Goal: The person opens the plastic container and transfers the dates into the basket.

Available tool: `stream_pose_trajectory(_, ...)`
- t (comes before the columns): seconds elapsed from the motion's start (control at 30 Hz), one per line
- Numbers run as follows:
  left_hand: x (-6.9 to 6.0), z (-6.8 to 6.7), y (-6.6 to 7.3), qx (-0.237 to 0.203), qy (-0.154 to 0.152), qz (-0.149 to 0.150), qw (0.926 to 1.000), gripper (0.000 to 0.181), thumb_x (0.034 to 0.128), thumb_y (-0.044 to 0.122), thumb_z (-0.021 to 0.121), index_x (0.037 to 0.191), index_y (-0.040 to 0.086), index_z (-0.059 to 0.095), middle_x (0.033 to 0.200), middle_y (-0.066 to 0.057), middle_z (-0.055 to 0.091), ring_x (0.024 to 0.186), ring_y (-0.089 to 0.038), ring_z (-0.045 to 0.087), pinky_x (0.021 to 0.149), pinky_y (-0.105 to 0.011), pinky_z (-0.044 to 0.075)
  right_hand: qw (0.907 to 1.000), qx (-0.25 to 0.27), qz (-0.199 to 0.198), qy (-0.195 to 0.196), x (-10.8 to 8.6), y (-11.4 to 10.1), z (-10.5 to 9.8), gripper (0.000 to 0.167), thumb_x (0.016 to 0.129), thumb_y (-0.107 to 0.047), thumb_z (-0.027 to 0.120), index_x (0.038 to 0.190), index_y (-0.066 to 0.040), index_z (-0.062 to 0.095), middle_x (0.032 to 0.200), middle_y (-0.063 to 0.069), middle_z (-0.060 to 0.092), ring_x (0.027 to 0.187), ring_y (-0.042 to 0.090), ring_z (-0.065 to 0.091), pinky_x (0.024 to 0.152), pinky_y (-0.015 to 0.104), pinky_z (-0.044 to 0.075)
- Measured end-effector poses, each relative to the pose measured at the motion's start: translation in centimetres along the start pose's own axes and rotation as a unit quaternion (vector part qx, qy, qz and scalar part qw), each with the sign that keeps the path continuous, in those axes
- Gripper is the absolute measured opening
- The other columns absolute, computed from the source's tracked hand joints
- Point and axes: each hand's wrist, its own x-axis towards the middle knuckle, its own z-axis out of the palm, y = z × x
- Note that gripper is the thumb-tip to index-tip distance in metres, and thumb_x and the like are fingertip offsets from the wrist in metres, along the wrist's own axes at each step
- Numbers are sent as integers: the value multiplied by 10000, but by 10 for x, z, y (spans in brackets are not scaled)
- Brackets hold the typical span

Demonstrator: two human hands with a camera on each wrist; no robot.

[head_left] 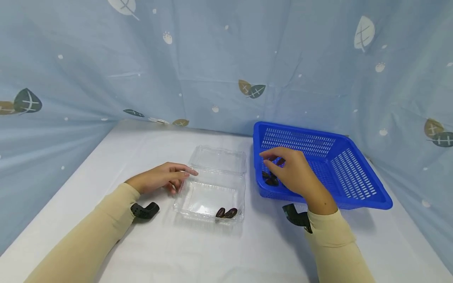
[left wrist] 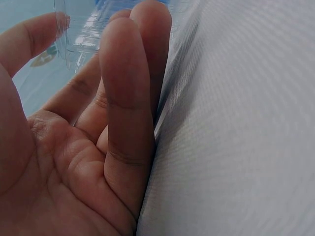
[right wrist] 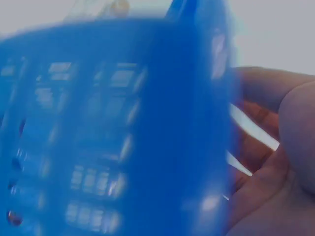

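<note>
A clear plastic clamshell box (head_left: pixel 212 196) lies with its lid (head_left: pixel 218 159) folded back. Two dark brown, glossy oblong pieces that look like dates (head_left: pixel 231 213) are in its front right corner. My left hand (head_left: pixel 166 177) rests on the table at the box's left side, index finger reaching over the edge and touching it. In the left wrist view its other fingers (left wrist: pixel 125 88) are loosely bent and hold nothing. My right hand (head_left: pixel 291 171) hovers over the left part of a blue basket (head_left: pixel 368 173), thumb and index finger apart, above several more dates (head_left: pixel 271 181).
The basket has slotted walls and stands at the right, near the blue leaf-print curtain (head_left: pixel 219 59) behind the table. A white cloth (head_left: pixel 152 247) covers the tabletop. Black wrist mounts (head_left: pixel 145 211) sit on both sleeves.
</note>
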Motion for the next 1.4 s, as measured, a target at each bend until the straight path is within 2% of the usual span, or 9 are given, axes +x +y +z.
stream_pose_trajectory(0.13,0,-1,0,-12,-82,-49,10000,436,1036,368,542,1398,127,573,768,-73,595,669,-131,572,635,-261,555,9982,144,-584,45,-3,-20,8,226,888,-22,738,1100,-95,763,1059,54,743,885,175,670,744,342,585)
stream_pose_trajectory(0.2,-1,-1,1,-15,-116,-55,9999,435,1037,372,538,1398,131,572,772,-73,595,670,-134,572,637,-265,557,9970,210,-742,-29,-5,-29,13,234,882,-23,744,1099,-107,766,1051,50,738,851,159,645,693,313,572)
stream_pose_trajectory(0.3,-2,-1,2,-28,-123,-43,9999,428,1037,370,538,1388,128,576,774,-78,596,672,-140,575,636,-269,559,9947,360,-922,-262,-7,-40,23,236,888,-41,743,1107,-125,765,1049,45,735,855,147,627,681,293,561)
stream_pose_trajectory(0.43,-4,0,2,-80,-134,-44,9999,401,1038,332,535,1372,113,578,749,-75,588,669,-140,574,636,-263,554,9884,626,-1163,-751,-9,-48,40,235,905,-71,731,1128,-141,756,1077,1,737,928,138,651,755,293,574)
stream_pose_trajectory(0.57,-4,-1,2,-108,-137,-78,9998,382,1034,304,533,1353,98,577,724,-59,568,671,-137,568,647,-263,550,9819,605,-1365,-1164,-9,-53,55,238,916,-89,725,1146,-145,748,1078,-25,736,982,133,662,829,281,573)
stream_pose_trajectory(0.7,-4,-2,3,-92,-123,-51,9999,394,1030,290,529,1346,57,564,720,-50,540,669,-127,554,651,-264,552,9751,479,-1422,-1635,-8,-57,65,255,919,-95,723,1171,-128,738,1113,5,735,1050,159,672,898,312,568)
stream_pose_trajectory(0.87,-4,-1,2,-89,-174,-92,9998,402,1026,286,521,1350,50,557,719,-44,528,672,-128,549,665,-268,556,9661,279,-1253,-2242,-9,-55,78,246,923,-102,717,1167,-106,741,1134,-4,738,1093,146,673,957,318,550)
stream_pose_trajectory(1.2,-4,-1,4,-125,-108,-125,9998,374,1025,263,519,1343,70,566,725,-34,516,684,-127,537,656,-261,553,9573,186,-890,-2744,-7,-49,94,211,916,-100,722,1123,-112,762,1089,-18,755,1044,119,678,926,323,558)
stream_pose_trajectory(1.4,-2,0,4,-124,-90,-60,9999,379,1026,262,523,1338,51,565,724,-50,526,680,-130,543,651,-262,557,9527,-120,-1178,-2800,-6,-48,94,170,876,-118,761,1044,-130,784,901,-76,742,849,77,645,888,285,516)
